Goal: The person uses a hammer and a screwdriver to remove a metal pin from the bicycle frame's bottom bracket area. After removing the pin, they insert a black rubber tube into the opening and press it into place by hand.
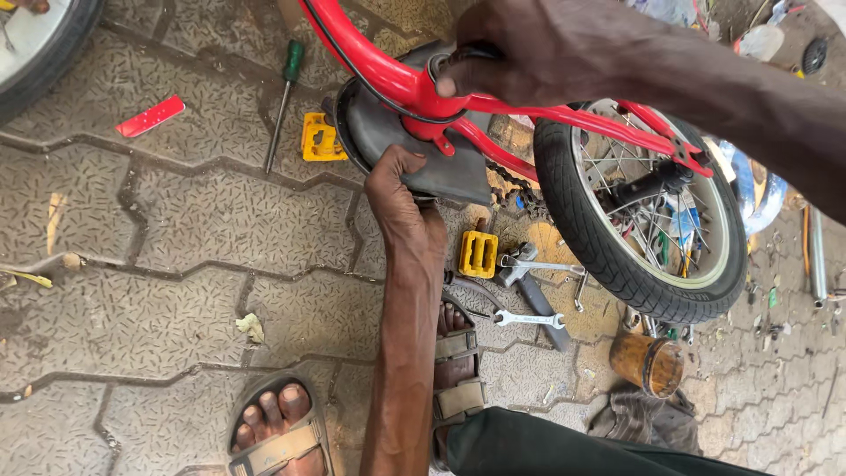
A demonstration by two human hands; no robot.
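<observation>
A small red bicycle frame (370, 53) lies over the paving, its rear wheel (608, 256) to the right. My left hand (398, 189) reaches up from below and grips the lower edge of the black chain guard (449, 172). My right hand (538, 44) comes in from the upper right and is closed over a dark part at the frame's crank hub (432, 110); what it holds is mostly hidden by the fingers. The chain (504, 181) shows just behind the guard.
On the paving lie a green-handled screwdriver (284, 101), two yellow pedals (319, 138) (478, 254), a spanner (529, 319), a red plastic strip (150, 116), a rusty tin (650, 363) and a rag (643, 419). Another tyre (44, 53) is top left. My sandalled feet (275, 427) are below.
</observation>
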